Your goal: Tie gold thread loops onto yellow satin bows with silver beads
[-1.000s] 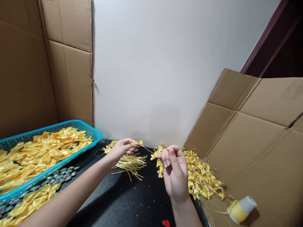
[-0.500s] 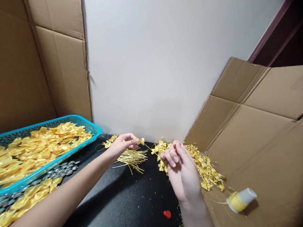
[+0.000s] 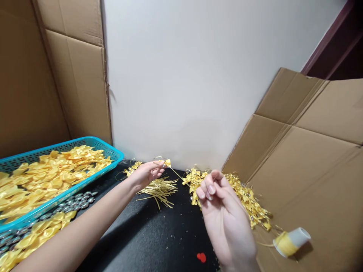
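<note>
My left hand (image 3: 148, 174) pinches a small yellow ribbon bow (image 3: 168, 163) with a thin gold cord loop at its fingertips, above the table. A thin yellow strand slants from the bow down towards a pile of finished bows (image 3: 253, 206). My right hand (image 3: 222, 217) is raised palm-up in front of that pile, its thumb and forefinger pressed together. Whatever lies between those fingertips is too fine to make out. Below my left hand lies a bundle of cut gold cords (image 3: 161, 192) on the black table (image 3: 147, 238).
A teal basket (image 3: 120, 155) full of yellow ribbon bows stands left, with shiny beads (image 3: 81, 200) and more bows (image 3: 42, 232) before it. A white spool (image 3: 297, 238) wound with yellow thread lies right, on cardboard (image 3: 317, 211). Red pieces (image 3: 201, 257) lie near the front.
My left hand has turned a little, so the cord loop now shows above the bow. My right hand has shifted slightly right, still pinched. The view has moved slightly.
</note>
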Tool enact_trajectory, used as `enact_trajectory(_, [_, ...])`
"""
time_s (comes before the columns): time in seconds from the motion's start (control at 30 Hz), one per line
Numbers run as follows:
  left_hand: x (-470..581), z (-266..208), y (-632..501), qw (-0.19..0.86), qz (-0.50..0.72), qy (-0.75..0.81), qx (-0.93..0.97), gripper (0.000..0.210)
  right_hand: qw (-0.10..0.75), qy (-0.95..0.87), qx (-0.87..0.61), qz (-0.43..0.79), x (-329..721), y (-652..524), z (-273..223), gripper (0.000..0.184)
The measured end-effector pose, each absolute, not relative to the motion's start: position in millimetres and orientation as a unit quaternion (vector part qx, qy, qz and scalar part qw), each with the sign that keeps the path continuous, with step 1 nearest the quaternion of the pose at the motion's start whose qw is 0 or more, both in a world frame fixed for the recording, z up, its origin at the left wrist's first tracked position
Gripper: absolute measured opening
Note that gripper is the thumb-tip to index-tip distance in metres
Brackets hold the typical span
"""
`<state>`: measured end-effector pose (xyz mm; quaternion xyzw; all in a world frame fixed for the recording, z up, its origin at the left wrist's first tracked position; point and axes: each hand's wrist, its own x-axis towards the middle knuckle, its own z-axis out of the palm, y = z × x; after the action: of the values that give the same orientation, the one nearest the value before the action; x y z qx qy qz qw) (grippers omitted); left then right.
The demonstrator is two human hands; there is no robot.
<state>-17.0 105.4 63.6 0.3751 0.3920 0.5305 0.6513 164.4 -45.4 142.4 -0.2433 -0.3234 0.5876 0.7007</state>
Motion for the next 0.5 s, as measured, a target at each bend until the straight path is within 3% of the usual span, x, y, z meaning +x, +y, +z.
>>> enact_trajectory(0.17, [-21,60,108,0.681,0.529,0.373,0.343,0.009,0.637,-0.371,-0.262,0.623,173,-17,129,0.014])
enact_trajectory(0.33, [-23,65,107,0.703,0.524,0.324,0.355,0.014,0.548,-0.379,-0.292,0.686,187,41,84,0.023])
enact_trajectory(0.5, [-28,74,99,0.735,0.476,0.294,0.382,0.022,0.531,-0.388,-0.341,0.672,193,75,36,0.030])
